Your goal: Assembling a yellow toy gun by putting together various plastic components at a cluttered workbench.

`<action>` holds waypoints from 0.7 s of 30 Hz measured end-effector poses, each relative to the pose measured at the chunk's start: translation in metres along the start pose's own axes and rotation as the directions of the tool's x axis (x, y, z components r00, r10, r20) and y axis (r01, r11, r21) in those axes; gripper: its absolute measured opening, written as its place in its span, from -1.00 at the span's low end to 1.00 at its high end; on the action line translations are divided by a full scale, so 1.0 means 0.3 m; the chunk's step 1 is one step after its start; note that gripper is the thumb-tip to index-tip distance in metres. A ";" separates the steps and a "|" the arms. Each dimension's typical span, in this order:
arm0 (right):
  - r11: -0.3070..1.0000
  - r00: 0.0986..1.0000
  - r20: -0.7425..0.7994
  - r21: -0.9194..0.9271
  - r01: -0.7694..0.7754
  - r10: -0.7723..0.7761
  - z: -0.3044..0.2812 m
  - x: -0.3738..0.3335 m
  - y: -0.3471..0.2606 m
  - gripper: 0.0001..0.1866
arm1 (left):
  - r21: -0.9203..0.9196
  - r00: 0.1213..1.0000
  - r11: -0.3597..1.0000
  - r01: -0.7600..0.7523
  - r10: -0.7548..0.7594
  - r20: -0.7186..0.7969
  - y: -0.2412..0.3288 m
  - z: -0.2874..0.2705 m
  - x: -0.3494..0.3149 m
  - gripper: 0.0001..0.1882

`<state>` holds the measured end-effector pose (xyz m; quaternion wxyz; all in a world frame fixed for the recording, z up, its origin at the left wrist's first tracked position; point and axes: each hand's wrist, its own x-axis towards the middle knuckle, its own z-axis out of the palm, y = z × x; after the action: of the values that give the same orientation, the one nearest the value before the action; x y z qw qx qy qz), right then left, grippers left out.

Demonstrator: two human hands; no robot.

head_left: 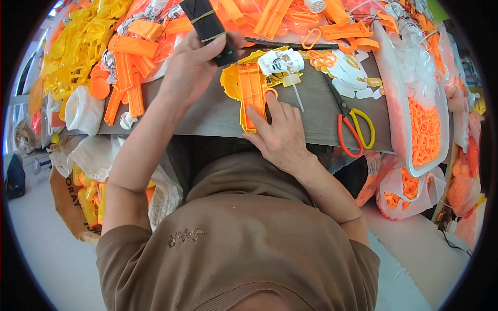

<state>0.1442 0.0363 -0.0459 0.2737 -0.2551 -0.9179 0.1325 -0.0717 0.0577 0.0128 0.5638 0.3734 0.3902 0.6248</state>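
Note:
My left hand (pixel 194 65) is raised over the table, its thumb and fingers closed round a black rectangular block (pixel 200 16) with a tan rubber band about it. On the table, my right hand (pixel 282 136) grips the lower end of a yellow plastic toy shell (pixel 232 82), thumb at its edge and index finger on top. A long orange plastic piece (pixel 252 85) lies in the shell. Another right finger touches a small orange ring (pixel 271 94). Beside it sit a white mechanism (pixel 280 62) and a translucent stick-like part (pixel 296 92).
Scissors (pixel 344 120) with red and yellow handles lie right of my right hand. A clear bin (pixel 443 135) of orange rings stands farther right. Orange parts (pixel 136 46) and yellow shells (pixel 78 54) heap up far and left. White oval pieces (pixel 342 88) lie beyond the scissors.

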 end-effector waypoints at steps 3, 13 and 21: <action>1.000 1.000 0.010 0.016 -0.011 0.010 -0.008 0.002 0.000 -0.41 | -0.038 0.998 0.999 0.022 -0.024 -0.062 -0.054 0.018 0.043 -0.79; 0.998 1.000 0.004 0.061 -0.020 0.020 -0.006 0.006 0.013 -0.43 | 0.089 0.992 0.995 0.048 -0.037 -0.118 -0.078 0.032 0.053 -0.76; 0.995 0.999 -0.009 0.085 -0.044 0.045 -0.003 0.007 0.025 -0.43 | 0.321 0.994 0.947 -0.030 0.061 -0.087 -0.110 0.034 0.036 -0.72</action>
<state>0.1461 0.0436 -0.0471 0.2863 -0.2645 -0.9039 0.1762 -0.0497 0.0711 -0.0127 0.4621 0.4382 0.5042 0.5834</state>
